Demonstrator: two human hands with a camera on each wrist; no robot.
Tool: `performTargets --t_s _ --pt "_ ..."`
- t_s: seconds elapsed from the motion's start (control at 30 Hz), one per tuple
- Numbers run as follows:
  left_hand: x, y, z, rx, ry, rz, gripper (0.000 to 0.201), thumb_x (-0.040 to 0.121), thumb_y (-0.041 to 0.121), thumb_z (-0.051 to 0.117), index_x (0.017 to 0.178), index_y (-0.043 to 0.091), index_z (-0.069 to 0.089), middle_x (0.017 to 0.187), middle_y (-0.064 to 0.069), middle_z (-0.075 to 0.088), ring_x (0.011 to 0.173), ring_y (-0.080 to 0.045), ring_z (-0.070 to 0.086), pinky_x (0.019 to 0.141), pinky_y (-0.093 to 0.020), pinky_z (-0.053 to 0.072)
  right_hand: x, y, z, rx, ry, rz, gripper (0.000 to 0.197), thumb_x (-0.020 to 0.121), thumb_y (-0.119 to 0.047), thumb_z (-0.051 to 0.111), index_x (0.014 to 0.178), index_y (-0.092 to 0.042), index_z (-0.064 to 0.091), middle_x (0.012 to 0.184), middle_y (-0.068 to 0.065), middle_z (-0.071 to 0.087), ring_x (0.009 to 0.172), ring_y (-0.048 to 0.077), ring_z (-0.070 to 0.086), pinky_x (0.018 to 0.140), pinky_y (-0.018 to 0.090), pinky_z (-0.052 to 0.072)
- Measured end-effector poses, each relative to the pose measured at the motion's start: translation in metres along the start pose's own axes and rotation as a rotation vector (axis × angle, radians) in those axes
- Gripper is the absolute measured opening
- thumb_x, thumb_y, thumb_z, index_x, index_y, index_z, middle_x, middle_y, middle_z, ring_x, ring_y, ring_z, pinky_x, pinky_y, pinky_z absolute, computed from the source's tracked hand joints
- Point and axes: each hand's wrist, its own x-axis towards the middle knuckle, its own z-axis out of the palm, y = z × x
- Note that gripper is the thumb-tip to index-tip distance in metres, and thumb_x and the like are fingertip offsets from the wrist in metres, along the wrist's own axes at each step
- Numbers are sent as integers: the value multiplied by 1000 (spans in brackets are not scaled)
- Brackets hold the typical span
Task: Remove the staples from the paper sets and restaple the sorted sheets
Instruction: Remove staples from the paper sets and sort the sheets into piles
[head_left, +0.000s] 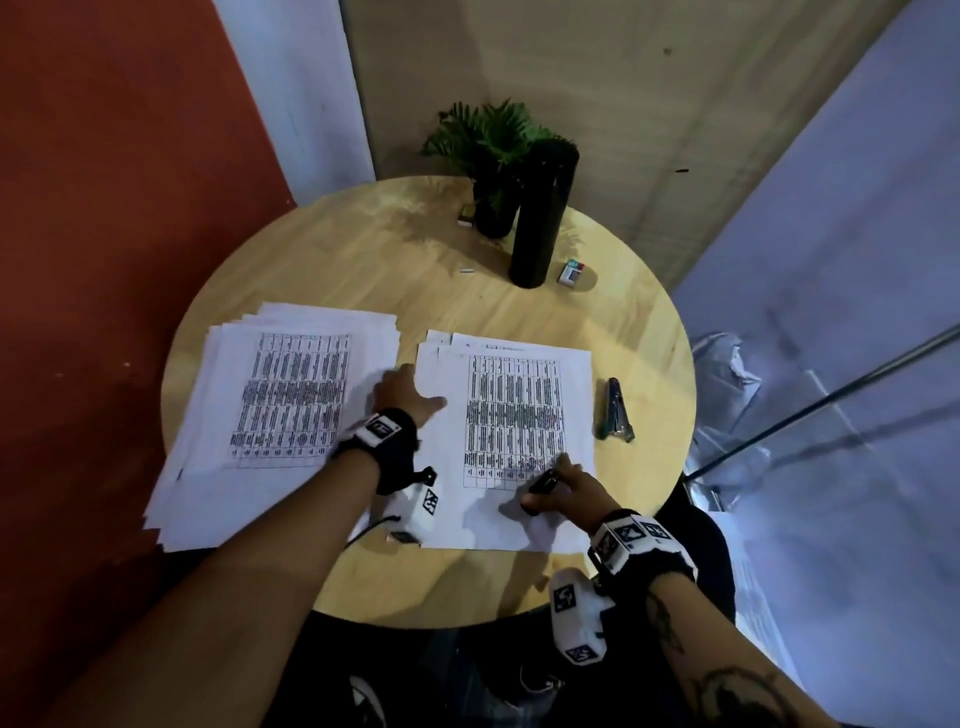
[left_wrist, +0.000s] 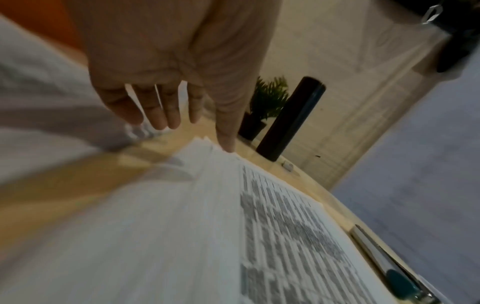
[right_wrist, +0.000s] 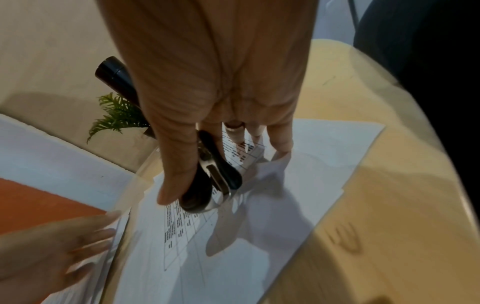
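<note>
The right hand (head_left: 563, 486) is gripping a black staple remover (right_wrist: 213, 174) over the near part of the right paper stack (head_left: 511, 415) on the round bench (head_left: 363, 249). The left hand (head_left: 402, 395), fingers relaxed and spread, is resting between that stack and the left paper stack (head_left: 280, 405). A stapler (head_left: 614, 410) is lying just right of the right paper stack.

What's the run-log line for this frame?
left hand: open, on left paper stack | right hand: grips staple remover over right paper stack | stapler: idle on table
</note>
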Motion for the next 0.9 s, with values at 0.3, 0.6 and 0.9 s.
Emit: performTargets --t_s 0.3,0.6,0.9 --pt "15 21 33 -187 -149 -192 58 80 37 72 118 -3 57 122 -20 61 102 -34 62 85 -36 49 0 6 -1 84 -19 7 43 77 -22 76 113 -4 60 113 15 57 101 18 50 89 28 41" --pt "26 14 23 -411 -181 -186 34 81 5 71 112 -7 63 113 -17 64 102 -32 62 85 -37 48 -4 6 -6 165 -32 38 62 79 -17 73 128 10 46 134 26 46 125 32 44 99 32 36" --pt "8 9 2 -454 -11 100 26 71 -1 78 95 -3 71 88 -12 68 93 -27 66 91 -43 52 1 -4 -15 300 75 -39 46 59 -34 85 93 -13 62 112 4 56 112 16 49 93 30 39"
